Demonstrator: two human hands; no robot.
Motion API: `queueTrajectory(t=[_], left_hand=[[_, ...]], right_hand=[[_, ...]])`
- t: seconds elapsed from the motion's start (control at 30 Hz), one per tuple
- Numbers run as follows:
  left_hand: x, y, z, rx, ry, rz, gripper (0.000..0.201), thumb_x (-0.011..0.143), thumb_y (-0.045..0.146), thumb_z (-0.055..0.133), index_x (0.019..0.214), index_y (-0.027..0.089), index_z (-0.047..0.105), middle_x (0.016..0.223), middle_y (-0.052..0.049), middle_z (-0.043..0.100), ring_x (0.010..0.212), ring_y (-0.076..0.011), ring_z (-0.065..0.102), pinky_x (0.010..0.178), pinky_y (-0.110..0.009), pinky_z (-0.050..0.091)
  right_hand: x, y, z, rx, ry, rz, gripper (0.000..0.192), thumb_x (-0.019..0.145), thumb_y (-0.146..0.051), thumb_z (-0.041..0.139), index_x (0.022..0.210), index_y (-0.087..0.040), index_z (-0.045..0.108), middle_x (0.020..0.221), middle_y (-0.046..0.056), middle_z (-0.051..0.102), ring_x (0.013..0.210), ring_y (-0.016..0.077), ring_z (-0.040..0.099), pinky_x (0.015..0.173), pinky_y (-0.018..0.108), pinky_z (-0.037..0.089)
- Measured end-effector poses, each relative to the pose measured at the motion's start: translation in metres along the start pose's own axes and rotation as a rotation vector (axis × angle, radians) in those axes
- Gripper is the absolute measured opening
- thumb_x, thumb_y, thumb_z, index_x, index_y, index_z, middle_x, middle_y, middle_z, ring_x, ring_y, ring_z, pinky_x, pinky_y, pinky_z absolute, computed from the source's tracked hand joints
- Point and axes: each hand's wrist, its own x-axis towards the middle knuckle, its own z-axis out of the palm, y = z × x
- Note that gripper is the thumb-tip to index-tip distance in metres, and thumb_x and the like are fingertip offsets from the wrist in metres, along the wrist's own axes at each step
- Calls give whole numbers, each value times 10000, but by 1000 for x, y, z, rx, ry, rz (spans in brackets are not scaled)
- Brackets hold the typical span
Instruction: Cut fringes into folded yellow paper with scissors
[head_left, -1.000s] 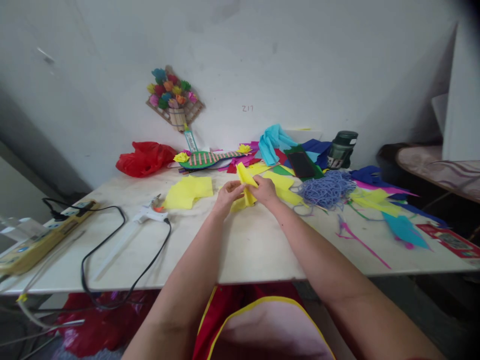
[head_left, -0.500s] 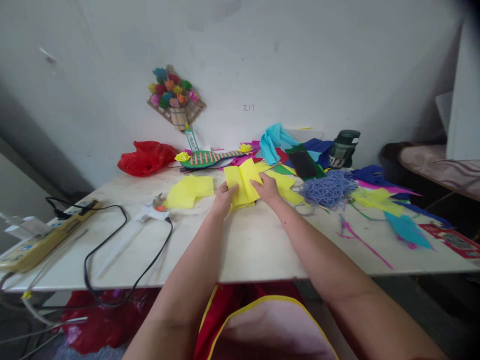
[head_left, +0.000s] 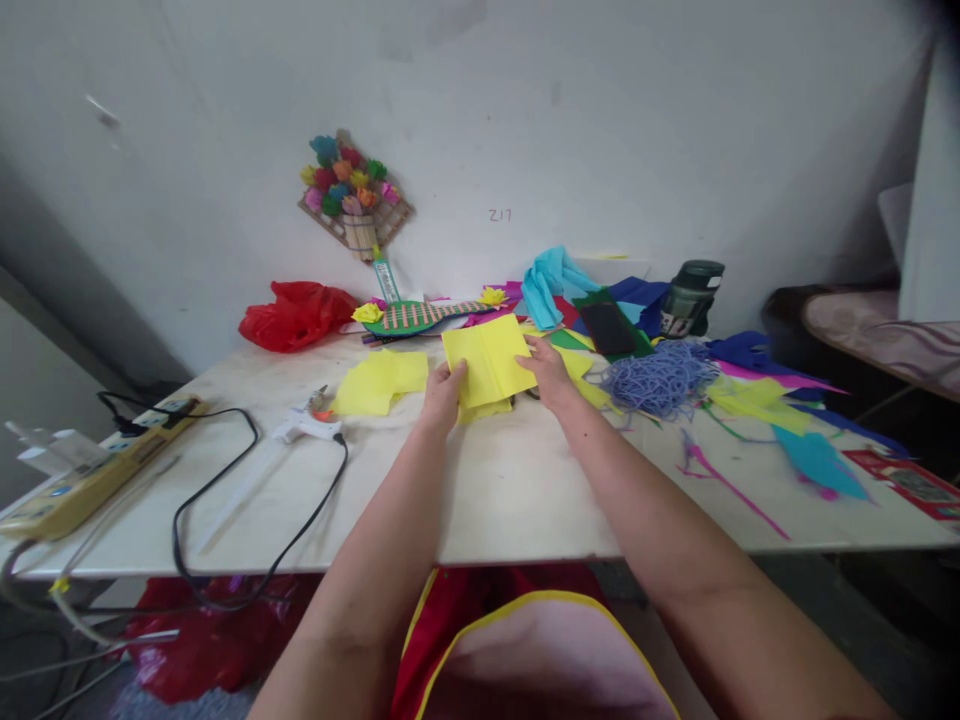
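**Both hands on one yellow sheet, craft stuff everywhere around it**

So you've got the yellow sheet (head_left: 487, 358) stretched out right between your two grips, with a crease running down its middle. Your left grip (head_left: 446, 390) is pinching the left edge, thumb on the face of it, and your right grip (head_left: 541, 368) has hold of the right edge. Some yellow paper (head_left: 486, 411) peeks out just below the sheet, on the surface (head_left: 517, 500).

Just left of your left grip there's a yellow pile (head_left: 380, 383), then the white glue gun (head_left: 307, 428) further out with its black cord (head_left: 319, 510). Past your grips, toward the wall, you've got the green woven piece (head_left: 412, 317). Off to the right of your right grip sits that purple-blue tangle of string (head_left: 658, 380), with the dark bottle (head_left: 690, 300) behind it and a pink strip (head_left: 739, 492) closer to you.
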Motion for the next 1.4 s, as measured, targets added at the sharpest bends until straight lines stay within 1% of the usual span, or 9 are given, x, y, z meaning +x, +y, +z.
queueTrajectory(t=[0.07,0.13,0.33,0.43,0.63,0.87,1.1,1.27,1.4], left_hand=[[0,1,0,-8,-4,4,393,617,373,698,911,121,623,830,-104,677,925,-247,605,833,-377,468],[-1,1,0,-21,-6,15,372,625,348,698,912,126,619,850,-101,676,941,-246,599,845,-378,464],[-3,3,3,-88,-25,-32,320,658,304,680,918,134,604,901,-105,670,970,-249,585,882,-379,449],[-5,5,6,-112,-48,-53,334,677,299,664,958,135,588,918,-105,667,982,-249,580,890,-382,444],[-10,10,10,-108,-60,-59,345,650,252,674,958,133,574,946,-103,660,996,-257,570,896,-397,434],[-13,11,11,-75,-207,-54,430,606,177,685,1014,129,557,982,-105,648,989,-254,573,881,-400,436],[-10,8,8,-75,-140,-68,441,568,146,690,987,139,553,961,-100,653,957,-251,589,867,-404,443],[-4,6,3,-73,-33,-74,377,559,121,642,930,131,576,898,-95,667,930,-261,599,855,-408,452],[-2,5,1,-78,-4,-65,341,566,126,611,906,129,594,856,-87,673,908,-258,606,838,-403,465]], right_hand=[[-1,-1,0,-10,-28,-25,588,561,-221,582,1142,-227,495,840,16,665,797,208,614,726,366,464],[-1,-1,-1,-23,-57,-73,589,567,-201,559,1152,-246,504,894,9,661,853,199,600,761,353,452],[-1,2,-2,-267,-52,-83,258,605,-219,504,804,-185,664,852,15,659,878,186,557,827,337,398],[-2,2,-1,-379,-51,-81,221,619,-245,516,778,-184,657,806,11,651,833,181,555,802,333,402],[-5,-4,6,-533,-8,-186,262,579,-308,621,803,-172,616,875,44,637,863,199,563,811,347,412],[-4,-3,7,-668,40,-204,343,549,-359,672,830,-178,592,936,61,622,923,223,558,853,374,403],[-3,-1,6,-634,55,-224,371,530,-415,696,811,-196,590,927,53,614,929,230,550,866,388,392],[-4,-3,7,-632,74,-218,372,516,-399,710,805,-199,590,927,54,608,934,230,540,877,391,382],[-4,-3,6,-626,73,-224,369,537,-414,696,814,-197,589,931,61,604,937,230,538,878,388,381]])
